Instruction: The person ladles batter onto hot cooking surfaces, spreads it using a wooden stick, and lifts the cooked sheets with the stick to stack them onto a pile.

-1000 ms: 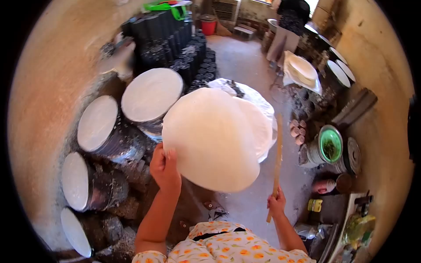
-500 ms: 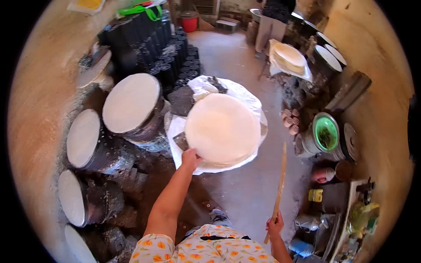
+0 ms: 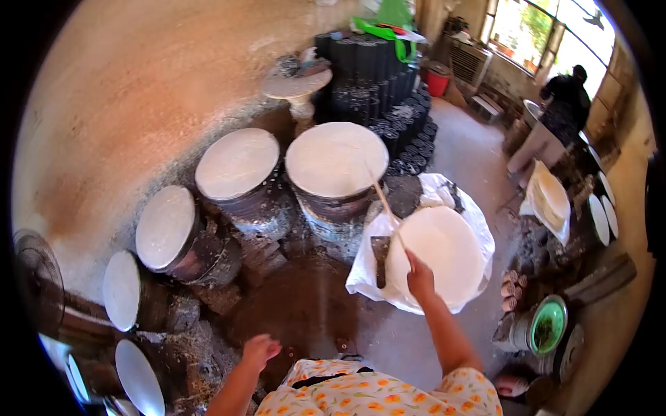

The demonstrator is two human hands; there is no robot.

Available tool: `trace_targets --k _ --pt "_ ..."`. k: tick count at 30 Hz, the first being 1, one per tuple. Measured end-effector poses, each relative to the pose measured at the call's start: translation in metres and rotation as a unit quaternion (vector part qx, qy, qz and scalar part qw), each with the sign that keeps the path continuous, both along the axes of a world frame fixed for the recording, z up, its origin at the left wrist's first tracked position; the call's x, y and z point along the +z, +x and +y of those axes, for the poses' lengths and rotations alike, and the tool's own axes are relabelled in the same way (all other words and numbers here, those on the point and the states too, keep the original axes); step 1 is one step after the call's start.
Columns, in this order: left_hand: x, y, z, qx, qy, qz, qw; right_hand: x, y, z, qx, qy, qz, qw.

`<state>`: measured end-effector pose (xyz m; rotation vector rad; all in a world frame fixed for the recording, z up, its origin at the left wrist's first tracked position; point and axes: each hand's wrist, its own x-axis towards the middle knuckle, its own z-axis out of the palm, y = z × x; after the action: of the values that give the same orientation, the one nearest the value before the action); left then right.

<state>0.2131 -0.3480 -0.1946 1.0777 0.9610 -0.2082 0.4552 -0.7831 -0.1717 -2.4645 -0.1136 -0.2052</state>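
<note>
My right hand (image 3: 420,276) grips one end of a long, thin wooden stick (image 3: 386,201). The stick slants up and left over the stack, its far tip at the white round top of the nearest drum-like stove (image 3: 333,163). Under that hand lies a stack of thin, round white sheets (image 3: 444,253), resting on white plastic sheeting (image 3: 479,208). My left hand (image 3: 260,351) hangs low in front of my body, with nothing in it and its fingers loosely apart. A dark flat block (image 3: 381,260) sits at the stack's left edge.
More round-topped stoves (image 3: 238,163) line the left wall. Black cylindrical briquettes (image 3: 357,66) are piled behind. A person (image 3: 567,104) works at the far right near another stack of sheets (image 3: 553,195). A green basin (image 3: 549,324) stands at right.
My left hand has left the stack's edge and dropped toward my body. My right hand has swung the stick up over the stack to the stove top. The view has turned left.
</note>
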Motion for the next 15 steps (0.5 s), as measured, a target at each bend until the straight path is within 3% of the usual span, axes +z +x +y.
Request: trace_targets --k 3,4,6,7,8,9,11,12,13,15 --pt "-0.011 -0.13 0.047 0.195 0.012 0.043 0.98 0.045 0.084 0.047 -0.026 -0.07 0.108 0.991" --pt "-0.013 -0.173 0.055 0.243 0.003 0.054 0.968 0.029 0.112 0.056 -0.029 -0.069 0.081 0.994" --pt "-0.039 -0.252 0.046 0.369 -0.035 0.075 0.926 -0.1 0.19 0.05 0.119 -0.058 -0.234 0.963" --pt "-0.043 -0.289 0.026 0.443 -0.073 0.091 0.889 -0.082 0.194 0.074 0.096 0.11 0.018 0.989" --pt "-0.051 -0.322 0.0 0.498 -0.089 0.092 0.857 -0.06 0.196 0.097 -0.014 0.245 0.234 0.941" --pt "-0.046 -0.326 -0.016 0.543 -0.109 0.091 0.828 -0.083 0.206 0.106 0.044 0.424 0.215 0.879" --pt "-0.059 -0.343 -0.048 0.621 -0.184 0.045 0.761 -0.051 0.17 0.118 0.175 0.071 0.05 0.981" --pt "-0.078 -0.349 -0.053 0.647 -0.198 0.027 0.735 -0.032 0.152 0.127 0.194 -0.085 -0.066 0.975" --pt "-0.097 -0.351 -0.064 0.662 -0.219 0.012 0.716 -0.045 0.155 0.111 0.175 -0.083 -0.08 0.978" --pt "-0.084 -0.342 -0.07 0.706 -0.238 -0.023 0.667 -0.03 0.132 0.152 0.157 -0.09 -0.074 0.981"
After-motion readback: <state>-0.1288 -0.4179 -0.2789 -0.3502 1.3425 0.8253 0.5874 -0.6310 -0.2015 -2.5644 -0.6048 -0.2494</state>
